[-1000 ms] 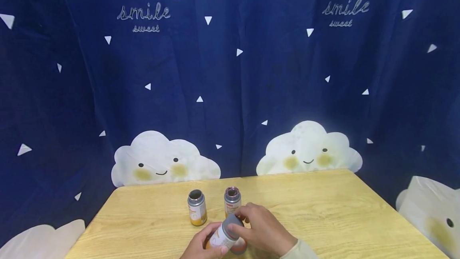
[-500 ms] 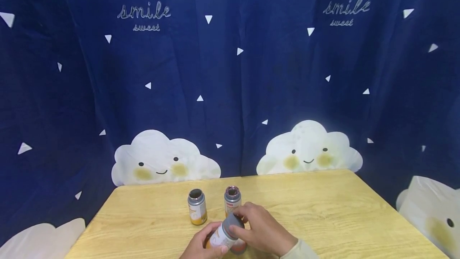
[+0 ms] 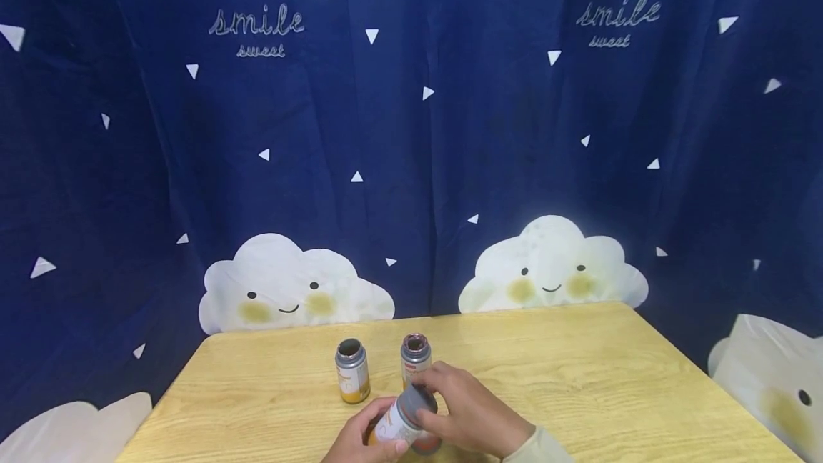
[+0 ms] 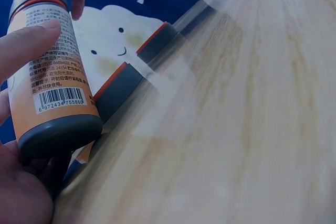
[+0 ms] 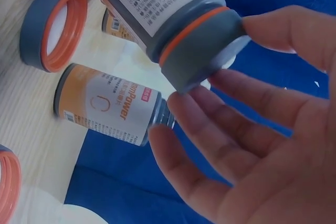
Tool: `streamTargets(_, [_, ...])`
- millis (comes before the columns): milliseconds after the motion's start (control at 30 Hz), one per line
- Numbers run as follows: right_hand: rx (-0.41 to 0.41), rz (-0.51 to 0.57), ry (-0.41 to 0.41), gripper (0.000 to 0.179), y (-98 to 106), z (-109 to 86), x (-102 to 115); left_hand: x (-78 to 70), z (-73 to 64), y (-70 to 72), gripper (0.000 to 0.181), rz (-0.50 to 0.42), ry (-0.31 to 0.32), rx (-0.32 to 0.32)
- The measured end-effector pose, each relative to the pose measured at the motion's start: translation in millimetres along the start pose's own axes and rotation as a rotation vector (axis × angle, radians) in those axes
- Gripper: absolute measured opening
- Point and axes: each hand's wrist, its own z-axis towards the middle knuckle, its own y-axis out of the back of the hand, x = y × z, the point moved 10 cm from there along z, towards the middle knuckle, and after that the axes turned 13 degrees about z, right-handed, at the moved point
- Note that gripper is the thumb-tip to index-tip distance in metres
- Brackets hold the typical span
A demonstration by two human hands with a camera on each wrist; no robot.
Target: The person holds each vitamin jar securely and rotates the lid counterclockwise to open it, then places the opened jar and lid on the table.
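My left hand [image 3: 360,438] grips a pill bottle [image 3: 391,426] with a white and orange label, tilted toward the right. Its dark grey cap [image 5: 202,48] sits on the bottle's top, an orange ring [image 5: 191,32] showing at the joint. The thumb and fingertips of my right hand [image 3: 472,409] hold that cap around its edge. Chinese print and a barcode [image 4: 60,99] face the left wrist camera. Behind the hands stand two uncapped bottles of the same kind, one at the left [image 3: 353,377] and one [image 3: 416,357] partly hidden by the right hand.
Loose grey caps with orange inner rims lie on the wooden table [image 3: 566,370]; one cap [image 5: 53,29] shows near the bottles and another cap [image 5: 8,184] at the left edge of the right wrist view. A blue curtain [image 3: 411,163] with clouds hangs behind the table.
My right thumb and fingers have shifted slightly around the cap. The left hand, the held bottle and the standing bottles stay in place.
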Motion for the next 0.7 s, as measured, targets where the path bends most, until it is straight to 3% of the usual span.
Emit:
streamTargets(367, [0.088, -0.002, 0.097, 0.043, -1.9, -3.0, 9.2, -3.7, -1.3, -1.5, 0.053, 0.002, -0.027, 0.004])
streamTargets(700, [0.054, 0.019, 0.119, 0.04, 1.7, -3.4, 9.8, -5.3, -1.8, -1.9, 0.051, 0.002, -0.034, 0.008])
